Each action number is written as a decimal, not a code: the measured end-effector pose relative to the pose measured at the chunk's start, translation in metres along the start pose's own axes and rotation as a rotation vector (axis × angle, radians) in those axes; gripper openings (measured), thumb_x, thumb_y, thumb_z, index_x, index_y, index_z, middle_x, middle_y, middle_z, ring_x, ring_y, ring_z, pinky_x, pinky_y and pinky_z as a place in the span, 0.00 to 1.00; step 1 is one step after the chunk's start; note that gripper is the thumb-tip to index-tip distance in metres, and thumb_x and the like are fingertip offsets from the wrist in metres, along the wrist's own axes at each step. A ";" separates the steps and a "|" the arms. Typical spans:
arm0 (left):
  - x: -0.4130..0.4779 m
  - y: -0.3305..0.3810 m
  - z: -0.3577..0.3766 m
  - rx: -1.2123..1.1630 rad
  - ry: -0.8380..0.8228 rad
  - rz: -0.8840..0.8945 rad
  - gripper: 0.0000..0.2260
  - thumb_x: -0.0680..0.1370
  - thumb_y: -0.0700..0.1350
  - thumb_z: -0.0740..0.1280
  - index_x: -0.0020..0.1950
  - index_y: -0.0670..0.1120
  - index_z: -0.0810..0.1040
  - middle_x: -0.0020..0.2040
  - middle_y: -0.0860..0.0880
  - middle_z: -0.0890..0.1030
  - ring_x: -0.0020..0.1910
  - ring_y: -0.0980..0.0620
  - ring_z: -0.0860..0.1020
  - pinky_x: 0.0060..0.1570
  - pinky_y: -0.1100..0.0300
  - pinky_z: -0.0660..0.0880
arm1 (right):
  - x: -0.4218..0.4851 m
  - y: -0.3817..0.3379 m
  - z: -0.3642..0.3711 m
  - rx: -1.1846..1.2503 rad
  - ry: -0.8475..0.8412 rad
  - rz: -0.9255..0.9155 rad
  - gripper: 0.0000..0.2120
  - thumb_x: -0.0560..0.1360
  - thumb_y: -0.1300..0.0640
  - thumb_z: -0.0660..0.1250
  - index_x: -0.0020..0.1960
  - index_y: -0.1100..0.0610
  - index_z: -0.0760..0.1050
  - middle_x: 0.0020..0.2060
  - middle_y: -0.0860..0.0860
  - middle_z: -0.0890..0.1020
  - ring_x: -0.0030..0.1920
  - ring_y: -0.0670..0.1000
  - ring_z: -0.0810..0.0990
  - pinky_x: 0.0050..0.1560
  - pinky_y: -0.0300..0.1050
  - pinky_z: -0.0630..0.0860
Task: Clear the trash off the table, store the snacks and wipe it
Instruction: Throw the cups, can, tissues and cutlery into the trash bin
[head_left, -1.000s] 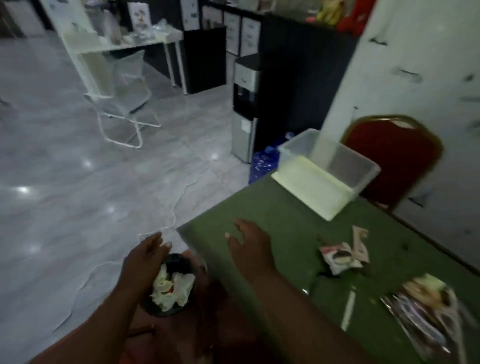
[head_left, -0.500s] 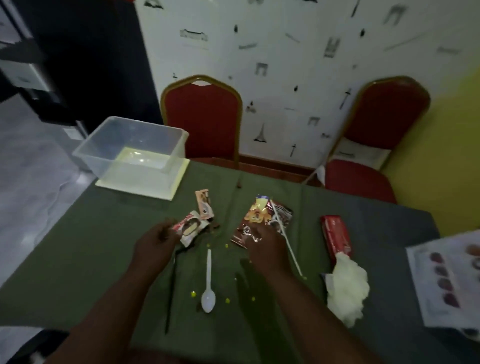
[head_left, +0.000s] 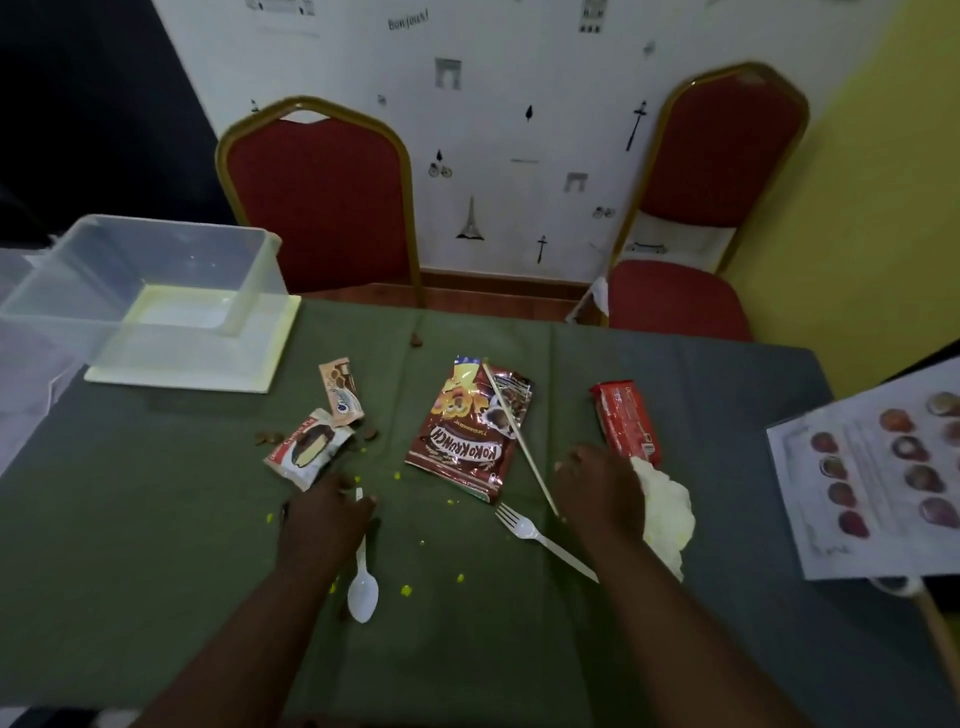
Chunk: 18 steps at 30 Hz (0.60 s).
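On the green table lie a torn white snack wrapper, a small pink-brown wrapper, a brown Koko Krunch bag and a red packet. A thin stick crosses the bag. My left hand rests over the handle of a white plastic spoon, just below the white wrapper. My right hand rests on the table over the stick's near end, beside a crumpled white tissue. A white fork lies between my hands. Neither hand lifts anything.
A clear plastic bin stands on its pale yellow lid at the back left. Yellow crumbs and brown bits are scattered about. A printed sheet overhangs the right edge. Two red chairs stand behind the table.
My view swung from the floor and a bin of trash to the tabletop. Both hands came over the table; the left drew back from the white wrapper to the spoon, the right from the bag toward the tissue.
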<state>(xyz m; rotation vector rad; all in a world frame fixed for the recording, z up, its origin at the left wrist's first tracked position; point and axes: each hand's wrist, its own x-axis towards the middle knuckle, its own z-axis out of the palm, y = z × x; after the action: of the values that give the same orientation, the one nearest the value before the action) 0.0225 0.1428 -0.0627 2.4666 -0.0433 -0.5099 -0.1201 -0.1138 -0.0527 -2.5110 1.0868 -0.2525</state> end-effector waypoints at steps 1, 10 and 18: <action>-0.001 0.005 0.005 0.032 -0.004 0.022 0.09 0.72 0.49 0.71 0.50 0.49 0.78 0.48 0.47 0.83 0.51 0.44 0.81 0.50 0.55 0.73 | 0.000 0.008 -0.003 -0.063 0.042 -0.003 0.07 0.70 0.51 0.67 0.44 0.54 0.79 0.43 0.53 0.82 0.46 0.57 0.78 0.45 0.49 0.75; -0.005 0.082 0.074 0.048 -0.119 0.252 0.12 0.72 0.49 0.69 0.56 0.51 0.79 0.54 0.47 0.83 0.53 0.44 0.80 0.50 0.55 0.75 | -0.022 0.077 -0.030 -0.184 -0.034 0.269 0.33 0.66 0.31 0.67 0.65 0.46 0.69 0.60 0.52 0.74 0.60 0.58 0.72 0.54 0.54 0.75; -0.002 0.139 0.133 0.172 -0.237 0.452 0.17 0.76 0.47 0.68 0.64 0.51 0.75 0.56 0.45 0.81 0.54 0.45 0.79 0.52 0.53 0.77 | -0.039 0.100 -0.035 0.071 -0.100 0.300 0.21 0.72 0.48 0.69 0.64 0.46 0.72 0.59 0.49 0.79 0.57 0.53 0.78 0.55 0.45 0.74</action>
<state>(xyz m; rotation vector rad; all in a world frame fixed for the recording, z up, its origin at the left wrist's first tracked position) -0.0159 -0.0449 -0.0796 2.4369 -0.7494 -0.6106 -0.2237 -0.1570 -0.0637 -2.2351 1.3654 -0.0779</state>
